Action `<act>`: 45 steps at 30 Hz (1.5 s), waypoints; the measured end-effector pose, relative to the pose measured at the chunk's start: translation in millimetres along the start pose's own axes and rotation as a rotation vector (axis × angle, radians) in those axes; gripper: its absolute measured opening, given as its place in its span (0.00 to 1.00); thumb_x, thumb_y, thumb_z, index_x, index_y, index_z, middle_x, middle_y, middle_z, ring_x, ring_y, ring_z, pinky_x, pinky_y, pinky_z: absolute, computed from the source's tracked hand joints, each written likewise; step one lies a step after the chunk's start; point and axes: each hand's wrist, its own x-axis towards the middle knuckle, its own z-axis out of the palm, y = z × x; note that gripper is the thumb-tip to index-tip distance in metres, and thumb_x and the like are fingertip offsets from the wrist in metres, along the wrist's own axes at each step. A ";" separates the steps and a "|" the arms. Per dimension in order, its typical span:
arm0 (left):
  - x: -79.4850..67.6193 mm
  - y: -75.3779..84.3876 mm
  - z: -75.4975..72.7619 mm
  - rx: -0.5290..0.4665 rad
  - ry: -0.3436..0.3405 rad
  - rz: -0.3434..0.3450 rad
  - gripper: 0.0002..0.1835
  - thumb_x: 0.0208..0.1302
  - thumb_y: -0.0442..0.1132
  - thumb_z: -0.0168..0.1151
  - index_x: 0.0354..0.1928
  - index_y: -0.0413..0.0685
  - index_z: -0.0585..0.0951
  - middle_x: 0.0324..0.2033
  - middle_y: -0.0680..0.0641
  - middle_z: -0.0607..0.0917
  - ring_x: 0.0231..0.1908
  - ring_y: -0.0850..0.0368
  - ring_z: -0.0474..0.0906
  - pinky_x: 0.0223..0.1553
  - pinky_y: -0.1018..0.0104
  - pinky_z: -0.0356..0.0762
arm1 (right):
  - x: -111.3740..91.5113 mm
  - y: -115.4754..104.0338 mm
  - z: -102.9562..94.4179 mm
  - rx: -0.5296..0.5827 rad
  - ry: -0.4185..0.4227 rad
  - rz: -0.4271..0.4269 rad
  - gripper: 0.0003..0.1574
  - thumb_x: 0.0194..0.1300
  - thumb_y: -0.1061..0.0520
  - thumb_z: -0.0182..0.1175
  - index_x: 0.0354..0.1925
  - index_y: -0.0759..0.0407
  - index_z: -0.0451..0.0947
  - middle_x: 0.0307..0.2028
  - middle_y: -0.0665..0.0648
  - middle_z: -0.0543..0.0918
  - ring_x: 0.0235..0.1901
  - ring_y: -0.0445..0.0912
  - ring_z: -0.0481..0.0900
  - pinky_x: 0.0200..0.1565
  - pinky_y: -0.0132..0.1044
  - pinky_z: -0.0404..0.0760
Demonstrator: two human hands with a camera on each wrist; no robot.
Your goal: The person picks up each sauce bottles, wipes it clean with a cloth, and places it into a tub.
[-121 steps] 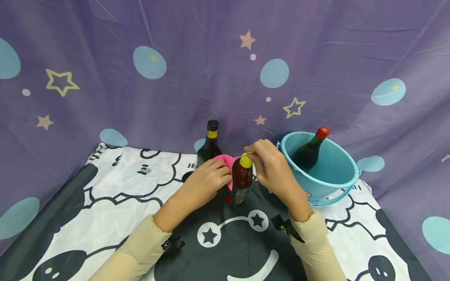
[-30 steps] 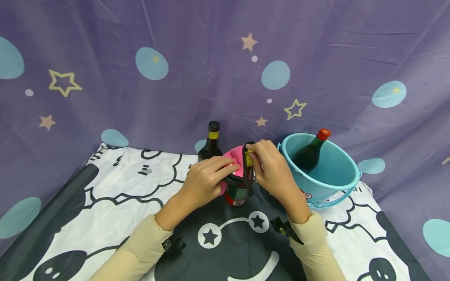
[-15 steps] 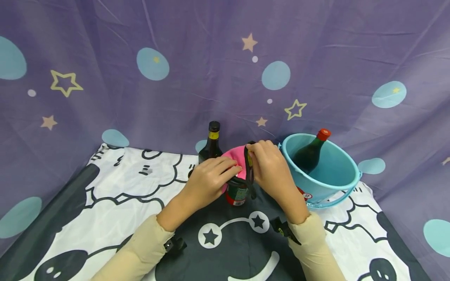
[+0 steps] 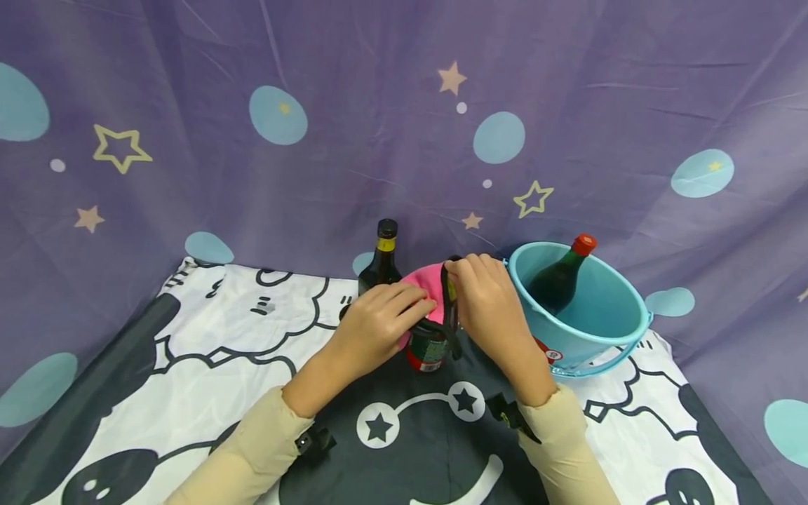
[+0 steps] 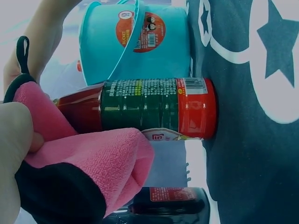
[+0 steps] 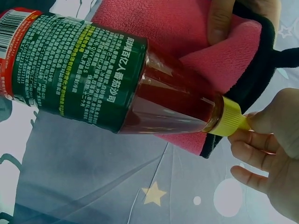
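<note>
A ketchup bottle [image 6: 79,70] with a green and red label stands upright on the dark part of the printed cloth. Its yellow cap [image 6: 229,116] has a pointed tip, which my right hand [image 4: 495,305] pinches between thumb and forefinger. My left hand [image 4: 375,319] grips a pink towel [image 5: 103,149] with black edging and holds it against the bottle's neck and shoulder. In the head view the towel and fingers hide most of the bottle's upper half. A hanging loop [image 5: 22,53] sticks out from the towel's edge.
Behind my left hand stands a dark bottle [image 4: 381,270] with a black cap and yellow neck band. To the right, a light blue bucket [image 4: 590,344] holds a green bottle [image 4: 557,280] with a red cap. A purple curtain [image 4: 353,105] rises behind the table.
Since four seconds ago the towel has been brought forward and up over the bottle's upper part. My right hand stays at the cap. In the last half second almost nothing moves.
</note>
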 end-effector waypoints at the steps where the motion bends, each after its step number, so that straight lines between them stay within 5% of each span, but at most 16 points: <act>1: 0.2 0.0 -0.3 0.003 0.000 0.006 0.22 0.49 0.27 0.72 0.49 0.48 0.87 0.45 0.48 0.89 0.47 0.52 0.85 0.50 0.60 0.83 | 0.4 0.2 -0.4 0.006 0.003 0.000 0.07 0.72 0.65 0.57 0.45 0.69 0.76 0.30 0.62 0.78 0.30 0.55 0.74 0.38 0.48 0.76; 15: -0.9 0.0 2.1 0.048 0.003 0.096 0.11 0.68 0.31 0.59 0.46 0.48 0.88 0.43 0.50 0.89 0.47 0.54 0.84 0.52 0.62 0.82 | -1.1 0.8 -0.5 0.060 -0.005 0.023 0.06 0.70 0.66 0.59 0.44 0.68 0.77 0.32 0.62 0.79 0.31 0.54 0.75 0.38 0.46 0.77; 45: -2.1 -1.0 3.3 0.071 -0.061 0.106 0.08 0.61 0.30 0.70 0.39 0.51 0.88 0.40 0.53 0.89 0.44 0.55 0.84 0.52 0.62 0.82 | -1.9 1.6 -0.5 0.080 -0.011 0.043 0.07 0.70 0.65 0.60 0.45 0.68 0.77 0.32 0.61 0.79 0.31 0.54 0.74 0.38 0.45 0.76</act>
